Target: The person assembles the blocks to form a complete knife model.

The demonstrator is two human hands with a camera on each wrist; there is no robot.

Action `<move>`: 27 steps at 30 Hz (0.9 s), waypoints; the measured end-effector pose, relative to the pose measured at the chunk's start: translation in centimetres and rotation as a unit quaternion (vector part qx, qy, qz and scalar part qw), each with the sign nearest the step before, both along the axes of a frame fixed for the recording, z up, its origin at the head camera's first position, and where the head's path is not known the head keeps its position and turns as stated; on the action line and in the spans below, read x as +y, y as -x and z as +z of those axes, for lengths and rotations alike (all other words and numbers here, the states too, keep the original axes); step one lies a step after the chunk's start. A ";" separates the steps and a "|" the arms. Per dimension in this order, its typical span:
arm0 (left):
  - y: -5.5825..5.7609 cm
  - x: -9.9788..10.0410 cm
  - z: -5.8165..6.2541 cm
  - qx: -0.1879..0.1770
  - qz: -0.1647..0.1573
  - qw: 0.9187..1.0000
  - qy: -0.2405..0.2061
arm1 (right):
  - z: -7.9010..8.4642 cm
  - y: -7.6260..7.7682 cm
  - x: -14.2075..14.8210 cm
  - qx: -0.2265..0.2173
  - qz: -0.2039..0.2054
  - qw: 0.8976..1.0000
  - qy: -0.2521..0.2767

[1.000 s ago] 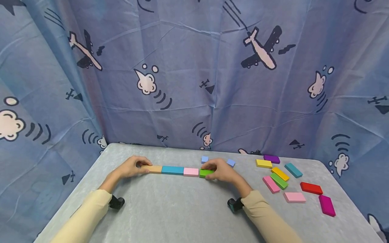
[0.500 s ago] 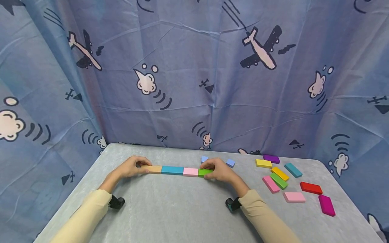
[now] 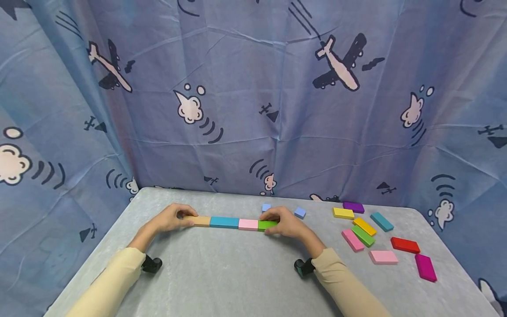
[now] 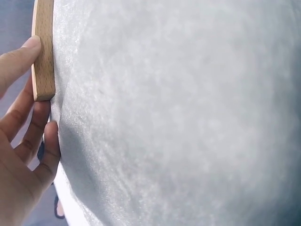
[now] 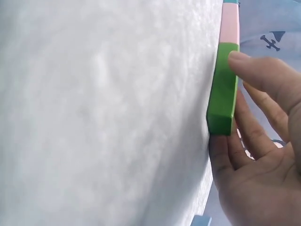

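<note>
Four coloured blocks would be several, lying end to end in one straight row on the grey table (image 3: pixel 222 273). At the row's left end my left hand (image 3: pixel 174 216) pinches a plain wooden block (image 4: pixel 44 52) between thumb and fingers. A blue block (image 3: pixel 224 222) follows, then a pink block (image 3: pixel 248 225). My right hand (image 3: pixel 286 221) pinches the green block (image 5: pixel 222 94) at the right end, thumb on its near side. In the right wrist view the green block's end meets the pink one. Fingers cover part of both end blocks.
Two small light-blue blocks (image 3: pixel 300 213) lie just behind my right hand. Farther right several loose blocks are scattered, among them a yellow block (image 3: pixel 343 213), a red block (image 3: pixel 405 245) and a magenta block (image 3: pixel 426 267). A patterned blue curtain (image 3: pixel 237 110) hangs behind the table.
My right hand has slid the green block slightly left, closing the small gap to the pink block. My left hand has stayed in place on the wooden block.
</note>
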State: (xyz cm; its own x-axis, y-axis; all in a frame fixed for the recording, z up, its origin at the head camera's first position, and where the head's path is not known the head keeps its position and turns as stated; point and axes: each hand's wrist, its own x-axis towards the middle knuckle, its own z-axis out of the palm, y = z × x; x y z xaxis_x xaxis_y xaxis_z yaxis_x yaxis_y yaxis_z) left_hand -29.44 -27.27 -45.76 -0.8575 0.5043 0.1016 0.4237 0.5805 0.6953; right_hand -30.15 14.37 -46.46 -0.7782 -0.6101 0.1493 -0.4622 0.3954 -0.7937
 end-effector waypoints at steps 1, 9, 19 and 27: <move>0.0 0.0 0.0 0.000 -0.001 1.000 0.000 | 0.1 -0.1 0.2 -0.001 -0.004 1.000 0.001; 0.0 -0.1 -0.2 0.000 0.002 1.000 0.006 | 0.3 -0.6 3.8 -0.005 -0.030 0.999 0.010; -0.1 -0.3 -0.3 -0.003 0.004 1.000 0.000 | 1.0 -2.2 9.3 -0.002 -0.050 0.999 0.008; -0.1 -0.1 -0.2 0.001 0.000 1.000 -0.001 | 2.1 -3.6 13.3 -0.006 -0.094 0.996 -0.002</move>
State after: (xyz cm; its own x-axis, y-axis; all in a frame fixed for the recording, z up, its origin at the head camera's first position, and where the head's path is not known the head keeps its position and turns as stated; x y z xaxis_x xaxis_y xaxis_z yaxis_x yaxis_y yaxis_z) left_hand -29.34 -27.41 -46.01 -0.8579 0.5033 0.1034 0.4240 0.5797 0.6958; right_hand -26.59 27.67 -44.38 -0.8809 -0.4533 0.1362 -0.3691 0.4777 -0.7972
